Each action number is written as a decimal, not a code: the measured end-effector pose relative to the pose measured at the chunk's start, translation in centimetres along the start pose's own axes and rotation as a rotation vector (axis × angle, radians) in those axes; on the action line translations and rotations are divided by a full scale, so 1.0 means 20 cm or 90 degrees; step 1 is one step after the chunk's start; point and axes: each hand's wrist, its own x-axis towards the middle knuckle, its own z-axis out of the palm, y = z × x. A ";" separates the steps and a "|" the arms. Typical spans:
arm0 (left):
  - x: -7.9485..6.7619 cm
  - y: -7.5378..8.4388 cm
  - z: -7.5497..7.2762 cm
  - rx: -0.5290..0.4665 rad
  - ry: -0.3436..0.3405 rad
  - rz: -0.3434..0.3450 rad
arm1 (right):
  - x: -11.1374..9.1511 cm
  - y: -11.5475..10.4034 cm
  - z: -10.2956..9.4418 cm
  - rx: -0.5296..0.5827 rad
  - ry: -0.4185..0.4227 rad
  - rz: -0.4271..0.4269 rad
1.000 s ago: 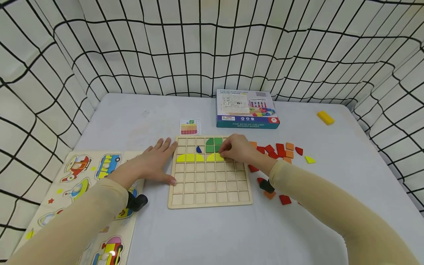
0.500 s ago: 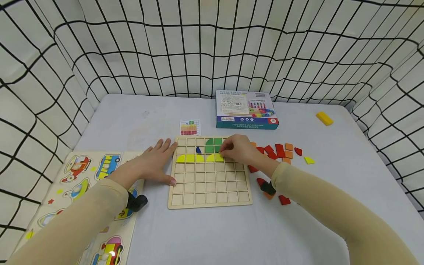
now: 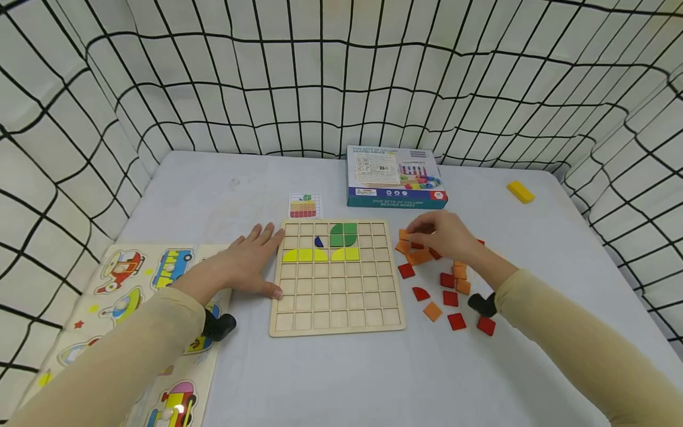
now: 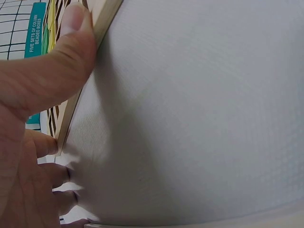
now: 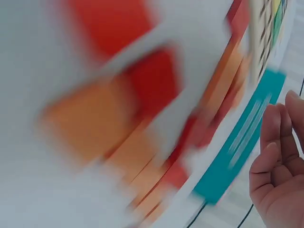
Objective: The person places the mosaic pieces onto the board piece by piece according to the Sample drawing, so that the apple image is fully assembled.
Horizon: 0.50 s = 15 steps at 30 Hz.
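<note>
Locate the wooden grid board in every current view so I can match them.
Head: the wooden grid board lies at centre, beside the left hand.
Left wrist: upper left, seen near edge-on, partly behind that hand.
Right wrist: upper right corner, cut off by the frame.
Shared landmark: the beaded-boxes carton, its teal side visible throughout.

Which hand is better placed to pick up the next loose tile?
Probably the right hand: it is over the loose red and orange tiles, with no tile visible in its fingers. The left hand rests at the far side of the grid board.
</note>
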 end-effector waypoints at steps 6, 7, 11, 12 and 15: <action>0.00 0.00 0.00 0.005 -0.001 -0.003 | -0.14 0.27 -0.18 -0.021 0.022 0.065; 0.00 0.00 0.00 0.005 -0.001 -0.004 | -0.16 0.31 -0.20 -0.027 0.025 0.074; 0.00 0.00 0.00 0.009 0.004 0.002 | -0.25 0.46 -0.27 -0.050 0.033 0.096; 0.01 0.01 0.00 0.009 0.004 0.004 | -0.27 0.49 -0.28 -0.057 0.034 0.098; 0.01 0.01 -0.01 0.008 0.004 0.008 | -0.31 0.58 -0.30 -0.074 0.033 0.106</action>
